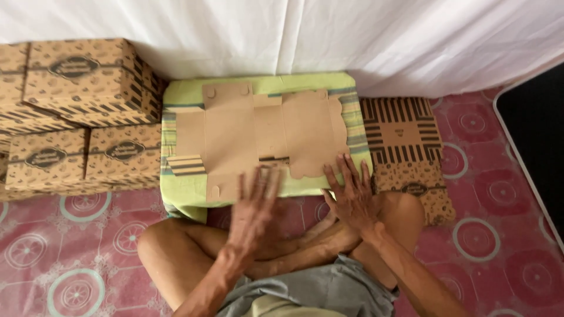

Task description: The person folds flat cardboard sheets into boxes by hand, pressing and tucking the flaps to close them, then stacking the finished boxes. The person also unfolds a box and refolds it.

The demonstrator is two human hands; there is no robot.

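White cloth is hanging across the far side of the scene, and below it a pink floor mat with round ring patterns (82,235) is covering the ground where the person is sitting cross-legged.

From the head camera, a green cushion with striped edges (194,191) is serving as the work surface just beyond the knees. A flat, unfolded brown cardboard box blank (258,132) is lying on it, plain side up, with one striped printed flap showing at its near left corner. The left hand (252,208) is hovering over the near edge of the blank, its grip spread wide and holding nothing; it is blurred, so whether the fingertips are touching the cardboard cannot be told. The right hand (351,196) is resting at the cushion's near right edge, just beside the blank's wavy flap, fingers likewise spread and empty.

To the left, a stack of finished brown printed cardboard boxes (76,111) is standing against the cloth. To the right of the cushion, a pile of flat printed box blanks (405,147) is lying on the mat.

By my reading, the blank is only laid out and folding is just starting. The next move is calling for both hands to take hold of the near flaps and crease them upward along the scored lines, keeping the sheet steady on the soft cushion.
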